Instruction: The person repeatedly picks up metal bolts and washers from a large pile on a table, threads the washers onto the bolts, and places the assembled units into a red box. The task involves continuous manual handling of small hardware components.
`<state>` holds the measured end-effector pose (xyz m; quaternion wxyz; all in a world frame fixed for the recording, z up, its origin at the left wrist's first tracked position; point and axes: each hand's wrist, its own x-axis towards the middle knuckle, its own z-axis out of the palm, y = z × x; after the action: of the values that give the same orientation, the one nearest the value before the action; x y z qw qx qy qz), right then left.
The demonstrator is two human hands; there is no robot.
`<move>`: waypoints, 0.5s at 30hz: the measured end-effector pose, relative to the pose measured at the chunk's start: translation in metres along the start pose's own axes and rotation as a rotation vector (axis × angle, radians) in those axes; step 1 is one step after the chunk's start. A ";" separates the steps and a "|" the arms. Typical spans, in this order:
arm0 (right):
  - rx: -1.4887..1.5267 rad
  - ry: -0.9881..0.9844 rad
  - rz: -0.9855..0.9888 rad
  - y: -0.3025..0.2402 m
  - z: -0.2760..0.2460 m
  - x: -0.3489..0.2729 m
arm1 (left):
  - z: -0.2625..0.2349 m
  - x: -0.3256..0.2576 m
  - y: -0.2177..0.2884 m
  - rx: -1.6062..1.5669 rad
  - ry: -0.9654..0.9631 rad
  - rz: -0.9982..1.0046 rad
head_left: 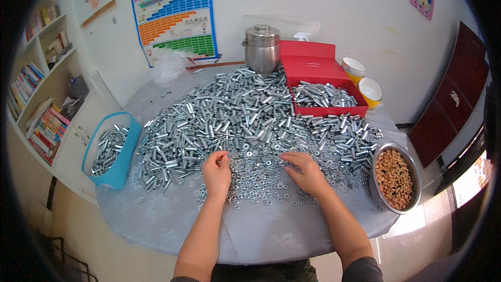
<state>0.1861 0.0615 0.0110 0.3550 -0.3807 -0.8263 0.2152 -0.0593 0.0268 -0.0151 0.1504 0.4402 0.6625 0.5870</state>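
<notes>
My left hand is over the near side of a large heap of silvery metal sleeves and bolts. Its fingers are curled in and pressed together; whatever may be in them is too small or hidden to make out. To its right, my right hand reaches over a scatter of small flat washers and nuts, thumb and fingers apart, with nothing visible between them. Loose washers and nuts lie between both hands and toward me.
A blue basket of metal pieces stands at left, an open red box of sleeves at the back. Behind are a steel canister, a plastic bag and white-yellow bowls. A metal bowl of small tan pieces sits near the right edge.
</notes>
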 end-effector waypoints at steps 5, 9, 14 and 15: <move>-0.038 -0.013 -0.048 0.002 0.002 -0.005 | -0.020 0.014 -0.004 0.489 0.149 0.143; -0.036 -0.008 -0.066 0.005 0.002 -0.007 | -0.017 0.018 -0.001 0.645 0.136 0.257; -0.037 -0.048 -0.090 0.006 0.003 -0.007 | -0.011 0.022 -0.001 0.695 0.071 0.292; -0.039 -0.059 -0.087 0.005 0.003 -0.007 | -0.010 0.023 -0.004 0.699 0.064 0.348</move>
<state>0.1894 0.0585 0.0028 0.3320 -0.3446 -0.8562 0.1948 -0.0814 0.0385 -0.0088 -0.1312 0.5521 0.7425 0.3560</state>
